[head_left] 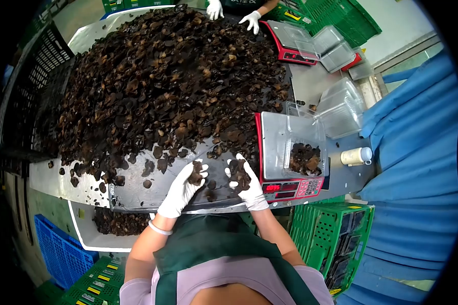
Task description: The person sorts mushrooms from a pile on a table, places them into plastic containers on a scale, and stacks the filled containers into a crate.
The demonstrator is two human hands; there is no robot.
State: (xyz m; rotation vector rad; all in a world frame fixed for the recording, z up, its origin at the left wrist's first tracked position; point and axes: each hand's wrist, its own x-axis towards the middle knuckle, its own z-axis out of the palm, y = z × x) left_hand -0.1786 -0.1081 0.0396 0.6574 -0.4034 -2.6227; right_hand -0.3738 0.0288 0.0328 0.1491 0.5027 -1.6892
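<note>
My left hand (182, 190), in a white glove, is closed around some dark brown wood ear mushrooms (196, 174) at the near edge of the table. Facing it, my gloved right hand (251, 191) holds another small clump of wood ear mushrooms (239, 175). A few loose pieces lie on the dark surface between the two hands. Just right of my right hand stands a red scale (273, 152) with a lit display. On its plate rests an open clear plastic box (320, 147) with some mushrooms in it.
A large mushroom heap (173, 81) covers the table. Opposite, another person's gloved hands (251, 21) are near a second scale (295, 56). Clear boxes (341, 109) and a white bottle (356, 156) stand right. A black crate (23, 112) is left; green crates (315, 229) stand below.
</note>
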